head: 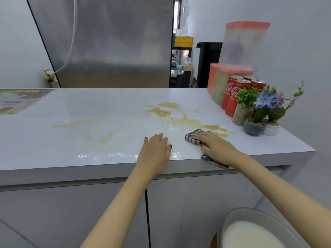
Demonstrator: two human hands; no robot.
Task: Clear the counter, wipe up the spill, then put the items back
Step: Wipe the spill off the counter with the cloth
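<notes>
A yellowish spill (172, 113) spreads across the white counter (89, 144), with thinner streaks toward the left. My right hand (215, 147) presses a blue-and-white striped cloth (192, 137) flat on the counter at the spill's near right end. Part of the cloth hangs over the front edge. My left hand (156, 149) rests flat on the counter near the front edge, fingers straight, holding nothing.
At the back right corner stand red cola cans (232, 95), pink-lidded plastic containers (241, 51) and small potted plants (259, 111). A steel fridge (107, 42) rises behind the counter. A basin of white liquid (250, 233) sits low at the right.
</notes>
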